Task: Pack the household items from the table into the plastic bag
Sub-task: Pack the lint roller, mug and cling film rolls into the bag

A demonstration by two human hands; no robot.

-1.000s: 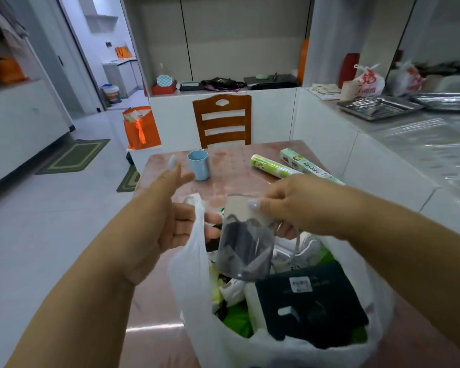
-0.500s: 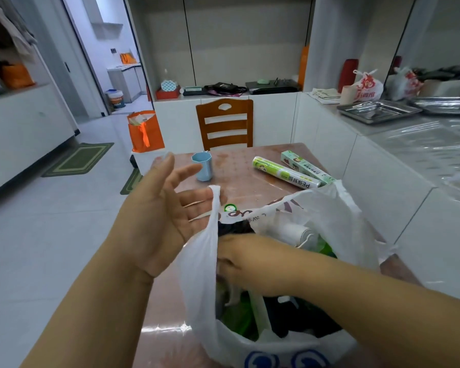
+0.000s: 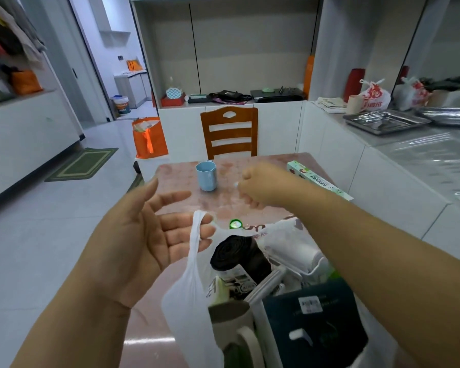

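The surface [image 3: 186, 208] is glossy, mottled pink stone, in a pale-tiled room with white cabinets and a slatted wooden chair [image 3: 229, 134] at its far edge. An orange bag [image 3: 149, 138] sits on the floor beyond. The thin white plastic bag [image 3: 189, 296] stands open at the near edge, crammed with a black roll [image 3: 237, 254], a beige mug [image 3: 233, 325] and a dark box [image 3: 314, 330]. The left hand [image 3: 146, 235] is spread, its fingers hooked through the bag's handle loop. The right hand [image 3: 260, 185] is clenched over the surface, empty as far as shows, between a faceted blue cup [image 3: 206, 176] and a long green carton [image 3: 319, 180].
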